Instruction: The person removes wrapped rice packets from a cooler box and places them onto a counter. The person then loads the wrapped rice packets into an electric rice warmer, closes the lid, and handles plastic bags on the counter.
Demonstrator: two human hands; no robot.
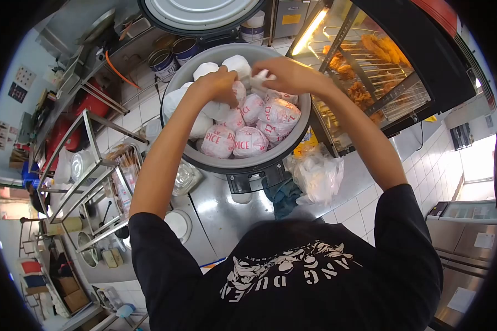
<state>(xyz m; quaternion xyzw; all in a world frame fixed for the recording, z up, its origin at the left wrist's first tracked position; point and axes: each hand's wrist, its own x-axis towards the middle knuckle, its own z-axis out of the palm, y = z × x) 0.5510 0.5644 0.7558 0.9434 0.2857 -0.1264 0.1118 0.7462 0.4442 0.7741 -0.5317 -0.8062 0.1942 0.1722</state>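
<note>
A large round grey warmer pot (174, 83) holds several paper-wrapped rice packs (250, 142), some printed with red "RICE" lettering, others plain white (237, 65) at the back and left. Both of my hands reach inside it. My left hand (222, 87) has its fingers curled on a printed rice pack (239, 92), partly hidden by the hand. To the right, my right hand (287, 75) pinches a white paper-wrapped pack (260, 81) with bent fingers. The undersides of both packs cannot be seen.
The pot's lid (204, 12) stands raised behind it. A lit glass cabinet with fried food (361, 66) is close on the right. A clear plastic bag (317, 176) and dark cloth (281, 197) lie on the steel counter (215, 207). A metal rack (96, 160) stands left.
</note>
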